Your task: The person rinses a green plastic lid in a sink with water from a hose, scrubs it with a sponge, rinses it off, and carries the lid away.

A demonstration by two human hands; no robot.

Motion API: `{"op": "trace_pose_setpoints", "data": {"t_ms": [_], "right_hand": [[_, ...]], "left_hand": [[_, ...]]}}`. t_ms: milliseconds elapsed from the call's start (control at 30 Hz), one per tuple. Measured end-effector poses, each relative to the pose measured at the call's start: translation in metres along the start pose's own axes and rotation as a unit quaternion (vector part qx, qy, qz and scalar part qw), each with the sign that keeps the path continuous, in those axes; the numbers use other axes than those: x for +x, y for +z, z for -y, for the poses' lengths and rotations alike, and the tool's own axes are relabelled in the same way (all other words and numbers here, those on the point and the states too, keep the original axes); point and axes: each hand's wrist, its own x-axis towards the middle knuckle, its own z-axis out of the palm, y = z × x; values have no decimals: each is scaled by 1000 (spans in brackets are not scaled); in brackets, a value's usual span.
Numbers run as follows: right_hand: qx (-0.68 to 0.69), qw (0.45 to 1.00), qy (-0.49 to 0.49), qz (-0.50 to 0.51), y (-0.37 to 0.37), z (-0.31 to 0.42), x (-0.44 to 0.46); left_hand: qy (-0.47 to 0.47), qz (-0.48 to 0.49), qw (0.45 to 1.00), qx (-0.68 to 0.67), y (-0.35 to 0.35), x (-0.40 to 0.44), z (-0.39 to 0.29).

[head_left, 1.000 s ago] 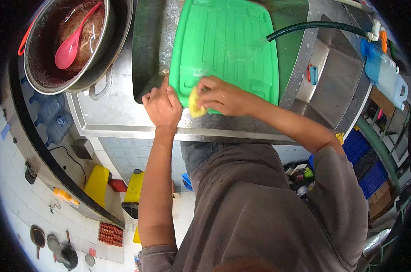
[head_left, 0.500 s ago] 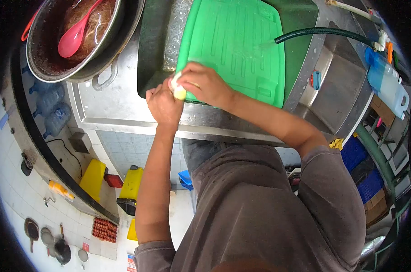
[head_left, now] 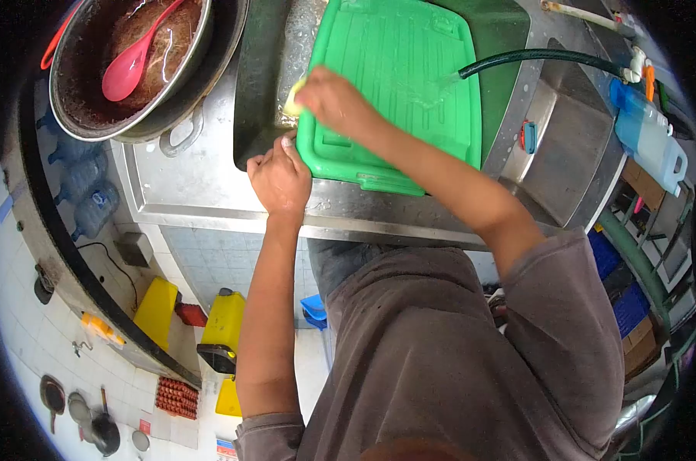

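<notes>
A green plastic box lid [head_left: 398, 100] with ridges lies over the sink basin [head_left: 260, 100], and its near edge rests by the steel front rim. My left hand [head_left: 280, 183] is closed at the lid's near left corner, thumb against the edge; its fingertips are partly hidden. In my right hand [head_left: 334, 101] is a yellow sponge [head_left: 293, 100], held at the lid's left edge, slightly blurred. Water runs onto the lid's right side from a dark green hose [head_left: 544, 54].
A large pot [head_left: 87, 127] holding a pink ladle [head_left: 127, 71] stands at the left. To the right are a small side basin [head_left: 567, 146], a blue-and-red item [head_left: 528, 137] and a jug of bluish liquid [head_left: 647, 134]. Yellow bins [head_left: 225, 319] stand on the floor below.
My right hand has moved up and away from my left hand, taking the sponge along the lid's left edge. The lid has shifted slightly toward me, and my left hand stays at its corner.
</notes>
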Motion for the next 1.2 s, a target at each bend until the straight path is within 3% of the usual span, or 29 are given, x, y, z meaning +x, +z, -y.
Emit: {"op": "trace_pose_setpoints", "data": {"t_ms": [33,100,200,300,333,600,667,833,933,1033,1133,1200], "right_hand": [[49,998,5,32,-17,34,-16],[180,975,114,58,-30,67,-51],[135,988,63,30,-56,88,-89],[85,992,35,81,-84,85,-118],[71,993,57,74,-91,84,-130],[-128,970,202,40,-145,52,-189],[-133,967,211,-45,-133,6,-182],[-74,951,282,-99,-94,-38,-117],[-44,990,132,-24,-91,3,-133],[68,974,199,86,-111,61,-156],[-27,978,193,78,-136,47,-177],[-99,961,256,34,-137,21,-172]], "left_hand": [[-9,7,1000,25,2,-1,2],[-23,24,997,71,8,-1,7],[1,-4,1000,-23,4,-1,5],[60,-31,996,-51,1,-1,3],[58,8,998,-37,-5,0,1],[73,4,997,-18,-5,2,-2],[74,-1,997,-24,-4,0,-2],[79,-22,996,-27,-1,1,0],[78,-13,997,-23,-1,2,1],[67,4,998,-11,-5,1,-1],[66,8,998,-10,-2,1,1],[74,-3,997,-6,-1,2,2]]}}
